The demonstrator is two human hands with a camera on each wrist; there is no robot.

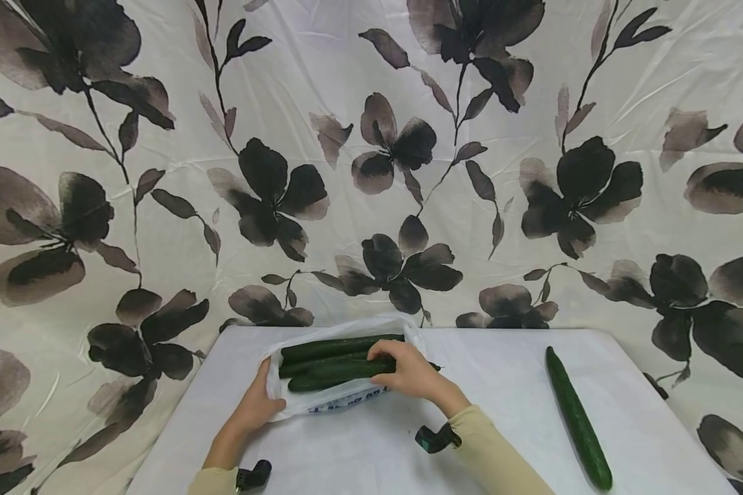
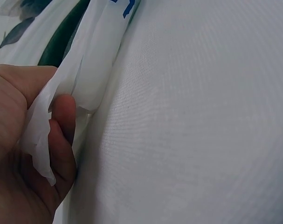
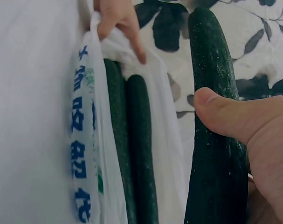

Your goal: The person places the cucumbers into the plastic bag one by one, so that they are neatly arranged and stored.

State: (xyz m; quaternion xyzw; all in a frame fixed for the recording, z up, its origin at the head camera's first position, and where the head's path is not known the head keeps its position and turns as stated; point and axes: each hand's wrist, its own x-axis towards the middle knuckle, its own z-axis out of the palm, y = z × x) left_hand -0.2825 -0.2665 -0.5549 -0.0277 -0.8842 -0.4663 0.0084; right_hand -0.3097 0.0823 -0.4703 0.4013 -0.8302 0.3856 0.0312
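Cream cloth makes the left sleeve [image 1: 213, 480] on your forearm, with a black wrist camera [image 1: 255, 476] beside it. Your left hand [image 1: 254, 402] grips the left edge of the white bag [image 1: 301, 402], the thin plastic caught between its fingers. That bag lies on the table [image 1: 501, 385], close to the far edge, its mouth spread and blue print [image 1: 347, 400] along its near side. Two cucumbers [image 3: 142, 135] lie inside, side by side, running left to right. Over the bag's opening, on the near side of that pair, is the held cucumber [image 1: 334, 375]; whether it touches them you cannot tell. Your right hand [image 1: 405, 371] grasps it towards its right end, thumb on one side. A second black camera [image 1: 432, 438] sits at your right wrist, by the right sleeve [image 1: 492, 447]. Farther right, well apart from the bag, a loose cucumber [image 1: 577, 416] rests on the table, slanting from far left to near right. Beyond the table, floral fabric [image 1: 316, 69] spans the whole background.
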